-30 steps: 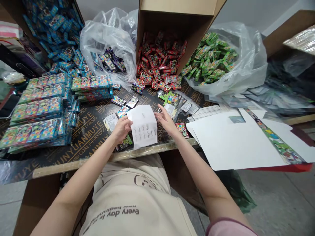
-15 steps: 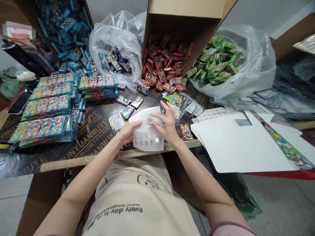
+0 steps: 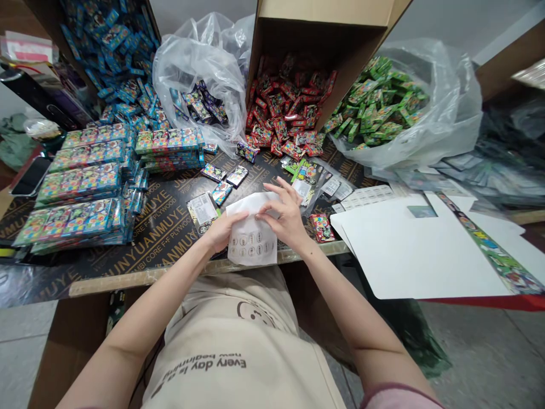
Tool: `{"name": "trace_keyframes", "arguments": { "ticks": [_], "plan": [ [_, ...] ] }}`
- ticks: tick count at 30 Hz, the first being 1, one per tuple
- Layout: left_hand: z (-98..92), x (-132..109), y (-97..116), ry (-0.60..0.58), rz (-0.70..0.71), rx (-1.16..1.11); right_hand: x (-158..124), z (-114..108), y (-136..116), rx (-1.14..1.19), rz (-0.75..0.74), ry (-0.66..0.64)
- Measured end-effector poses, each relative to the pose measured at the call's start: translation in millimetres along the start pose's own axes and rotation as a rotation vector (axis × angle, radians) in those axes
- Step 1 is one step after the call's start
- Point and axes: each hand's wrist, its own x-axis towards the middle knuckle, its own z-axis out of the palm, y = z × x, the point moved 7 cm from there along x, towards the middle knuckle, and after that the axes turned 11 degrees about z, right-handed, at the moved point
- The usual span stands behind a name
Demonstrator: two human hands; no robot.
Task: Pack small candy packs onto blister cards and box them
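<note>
Head view: white sheet point(image 3: 252, 250), printed with rows of small round marks, held up over the near edge of the bench point(image 3: 166, 207). Left hand point(image 3: 220, 232) gripped its left side, thumb laid on top. Right hand point(image 3: 286, 216) had thumb and forefinger pinched together on the sheet's upper part, other fingers spread; whether a single mark was caught between them could not be made out. Just beyond the sheet lay three small packs point(image 3: 237, 176), close together; a labelled card point(image 3: 203, 210) lay beside the left hand, partly hidden by it. Red pack point(image 3: 322, 228) sat near the bench edge, right of the right hand. Bundled packs point(image 3: 79, 182) stood stacked at left. Farther back: red packs point(image 3: 281, 122) spilling from an open carton point(image 3: 323, 12), green packs point(image 3: 383, 108) in a clear bag point(image 3: 457, 116). White boards point(image 3: 419, 255) lay overlapping at right.
</note>
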Motion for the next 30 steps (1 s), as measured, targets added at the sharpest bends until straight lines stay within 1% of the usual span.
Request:
{"name": "trace_keyframes", "arguments": {
  "ticks": [3,6,8,10,11,12,13,14,17,19,21,23,26,30],
  "plan": [
    [-1.2,1,-3,0.024,-0.028,-0.033,-3,2,-4,-0.006,-0.020,0.010],
    [-9.0,6,-3,0.074,-0.030,-0.079,-5,-4,-8,0.070,-0.029,0.054],
    [-17.0,8,-3,0.120,-0.044,-0.096,-5,-17,-4,0.154,0.029,0.173],
    [-24.0,10,-4,0.157,-0.065,-0.095,-7,-30,5,0.215,0.139,0.316],
    [-26.5,11,-3,0.170,-0.068,-0.092,-9,-34,10,0.236,0.187,0.353],
    [-27.9,11,-3,0.177,-0.068,-0.091,-9,-34,13,0.252,0.210,0.349],
    [-28.4,11,-2,0.182,-0.067,-0.093,-10,-32,13,0.264,0.200,0.306],
    [-28.1,11,-2,0.184,-0.065,-0.098,-10,-27,11,0.266,0.155,0.239],
    [-23.3,10,-1,0.175,-0.084,-0.134,-17,-7,-5,0.186,-0.079,0.029],
    [-18.6,9,-2,0.152,-0.108,-0.159,-23,4,-10,0.109,-0.170,-0.053],
    [-14.6,8,-1,0.126,-0.121,-0.175,-26,9,-11,0.065,-0.179,-0.077],
    [-12.9,7,0,0.120,-0.124,-0.181,-25,9,-12,0.059,-0.185,-0.057],
    [-15.8,7,-1,0.164,-0.128,-0.169,-24,5,-17,0.076,-0.224,-0.030],
    [-20.3,11,-5,0.180,-0.116,-0.131,-23,7,-19,0.022,-0.203,-0.057]
  ]
}}
